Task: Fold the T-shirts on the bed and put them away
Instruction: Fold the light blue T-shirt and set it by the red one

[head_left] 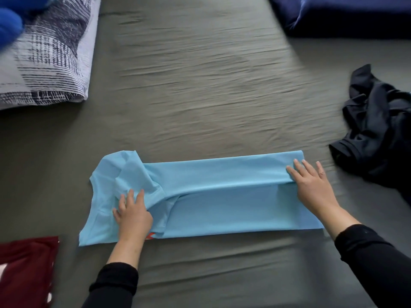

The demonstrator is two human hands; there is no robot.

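— Now, what do the two hands have on the bed (200, 96)?

— A light blue T-shirt (222, 210), laid lengthwise across the near part of the grey sheet, its far long edge folded over toward the middle. The left hand (133, 215) presses down at the collar and sleeve end, fingers (130, 194) spread and straight over bunched cloth. The right hand (313, 185) rests flat on the opposite end, fingers straight on top of the folded-over flap. Neither hand grips the cloth. Both arms wear black sleeves (378, 263).

— Any containers in sight?

— None shows. Only loose and stacked fabric lies about.

— What else lies on the bed?

— A crumpled dark garment (378, 125) sits at the right edge, well apart from the right hand. A dark red cloth (26, 267) lies at the near left corner, close to the blue shirt's sleeve end but not touching it. A quilt (51, 58), white with dark hatched patches, lies folded at the far left, with something bright blue (9, 25) on top of it. A navy pillow (344, 14) lies at the far right.

— And the surface itself?

— A grey sheet, wrinkled in long ripples across the middle, blurred toward the far side. A strip of orange print (150, 236) peeks out from under the shirt by the left wrist.
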